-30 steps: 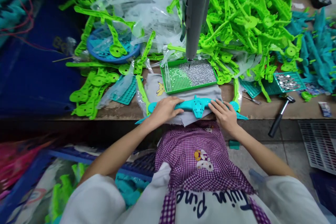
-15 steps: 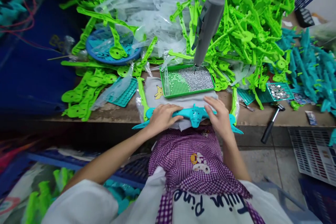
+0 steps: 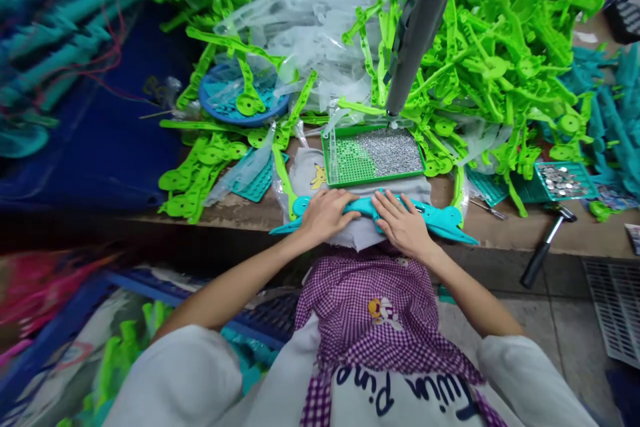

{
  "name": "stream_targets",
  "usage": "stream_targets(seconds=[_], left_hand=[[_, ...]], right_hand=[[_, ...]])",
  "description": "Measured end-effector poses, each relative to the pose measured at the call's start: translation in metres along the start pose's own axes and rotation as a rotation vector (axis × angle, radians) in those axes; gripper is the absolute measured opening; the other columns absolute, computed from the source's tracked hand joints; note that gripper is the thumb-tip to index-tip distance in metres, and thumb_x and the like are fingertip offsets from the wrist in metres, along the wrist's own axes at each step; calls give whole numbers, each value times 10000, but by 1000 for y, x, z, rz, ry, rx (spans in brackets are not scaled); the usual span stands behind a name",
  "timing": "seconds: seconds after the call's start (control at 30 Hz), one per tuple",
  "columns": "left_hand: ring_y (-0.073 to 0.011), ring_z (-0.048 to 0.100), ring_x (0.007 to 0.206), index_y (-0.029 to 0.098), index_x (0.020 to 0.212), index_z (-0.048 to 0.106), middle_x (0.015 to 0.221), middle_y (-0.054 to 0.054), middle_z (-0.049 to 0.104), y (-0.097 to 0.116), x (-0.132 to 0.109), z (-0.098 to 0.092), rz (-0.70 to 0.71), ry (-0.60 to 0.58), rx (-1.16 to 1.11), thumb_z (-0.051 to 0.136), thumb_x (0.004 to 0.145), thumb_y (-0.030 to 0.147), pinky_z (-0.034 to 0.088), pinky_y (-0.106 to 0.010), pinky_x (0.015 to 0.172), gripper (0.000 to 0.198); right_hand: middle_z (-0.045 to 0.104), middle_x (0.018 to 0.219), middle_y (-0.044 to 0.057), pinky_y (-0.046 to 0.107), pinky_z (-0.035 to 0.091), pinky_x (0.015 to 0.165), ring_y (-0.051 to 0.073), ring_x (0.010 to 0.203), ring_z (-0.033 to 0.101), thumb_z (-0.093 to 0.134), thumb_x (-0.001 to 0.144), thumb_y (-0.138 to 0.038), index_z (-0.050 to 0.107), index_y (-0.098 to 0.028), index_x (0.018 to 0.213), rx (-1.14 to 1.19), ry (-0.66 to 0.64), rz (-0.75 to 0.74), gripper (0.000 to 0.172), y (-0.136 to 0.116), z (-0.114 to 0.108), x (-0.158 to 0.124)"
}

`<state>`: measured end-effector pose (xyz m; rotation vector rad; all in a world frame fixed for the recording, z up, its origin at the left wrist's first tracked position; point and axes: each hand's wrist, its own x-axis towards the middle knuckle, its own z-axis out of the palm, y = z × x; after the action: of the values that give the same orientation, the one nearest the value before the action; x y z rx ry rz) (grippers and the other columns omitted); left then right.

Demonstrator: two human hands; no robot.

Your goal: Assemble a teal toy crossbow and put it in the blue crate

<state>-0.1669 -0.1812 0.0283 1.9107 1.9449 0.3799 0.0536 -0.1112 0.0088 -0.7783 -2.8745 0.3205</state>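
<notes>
A long teal plastic piece [image 3: 433, 217] with pointed ends lies across the table's front edge on a grey cloth [image 3: 361, 238]. Lime green arms [image 3: 284, 180] reach back from both its ends. My left hand [image 3: 327, 215] is closed over its left half, thumb at the near side. Across its middle my right hand [image 3: 400, 223] lies flat with fingers stretched out, hiding the raised centre part. Just behind the piece, a green tray [image 3: 345, 183] holds many small silvery metal bits. The tip of a hanging grey power screwdriver [image 3: 415, 40] stands over the tray's back edge.
Piles of lime green parts [image 3: 500, 67] and translucent strips [image 3: 320, 27] cover the back. A blue bowl [image 3: 213, 107] of teal bits stands left. To the right are a teal tray of metal discs [image 3: 563, 181] and a hammer [image 3: 547, 247] overhanging the table edge.
My right hand has moved left from the piece's right side onto its middle and flattened, covering the raised centre part. My left hand stays on the left half. The view has shifted left.
</notes>
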Motion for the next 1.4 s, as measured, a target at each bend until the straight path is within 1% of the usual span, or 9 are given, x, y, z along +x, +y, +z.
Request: stream_targets(seconds=[0.27,0.4,0.5,0.57,0.7,0.8,0.93,1.07,1.4], left_hand=[[-229,688,1033,237,1176,703,1160,-56,738,-27,20,-15,99,-229,-248,721,796,295,498,-346,918,385],[-238,700,995,218,1119,733,1116,-66,751,-28,21,-11,54,-166,-255,744,769,296,512,-359,895,358],[-239,698,995,212,1117,731,1113,-69,747,-26,16,-8,60,-114,-268,715,797,300,516,-371,901,333],[-237,699,973,206,1101,731,1093,-68,747,-25,15,-8,72,-125,-279,714,792,291,521,-373,891,321],[-246,698,943,211,1065,730,1059,-62,744,-25,17,-10,61,-145,-251,726,758,269,531,-383,864,313],[-255,695,967,221,1066,724,1069,-62,741,-24,17,-11,68,-134,-242,712,762,268,535,-390,866,308],[-262,693,986,205,1039,717,1077,-69,739,-23,17,-11,69,-152,-248,694,767,240,530,-389,877,276],[-270,682,993,206,1011,699,1077,-63,728,-23,17,-11,69,-164,-240,686,773,260,524,-388,854,244],[-267,671,993,223,1001,679,1090,-45,713,-20,16,-14,34,-183,-258,711,775,282,510,-379,832,235]], right_hand=[[365,1576,42,456,242,1217,201,1479,321,282,1032,-343,170,-224,1564,-178,57,-65,557,-2,10,0],[374,1572,73,489,265,1207,231,1477,325,306,1027,-341,276,-188,1542,-159,2,-58,538,-1,10,-3],[472,1517,87,484,366,1164,247,1424,419,366,1014,-368,388,-187,1498,-2,-82,-150,517,12,-12,6],[589,1418,60,430,464,1098,219,1319,543,430,997,-398,476,-247,1447,216,-18,-211,477,24,-41,29],[599,1403,14,465,479,1069,242,1314,544,588,887,-559,526,-337,1378,598,522,-16,542,37,-102,115],[701,1213,-2,462,534,959,231,1159,643,594,781,-712,599,-306,1257,811,569,-61,626,30,-116,173],[735,882,-6,397,596,790,192,880,705,707,656,-716,681,-217,995,958,536,-24,604,16,-94,194],[655,664,-14,318,583,607,145,630,665,621,776,-680,670,-195,896,1094,554,137,503,7,-63,190],[536,521,-64,249,477,473,98,445,556,556,801,-684,618,-218,811,1162,641,216,470,-2,-38,216]])
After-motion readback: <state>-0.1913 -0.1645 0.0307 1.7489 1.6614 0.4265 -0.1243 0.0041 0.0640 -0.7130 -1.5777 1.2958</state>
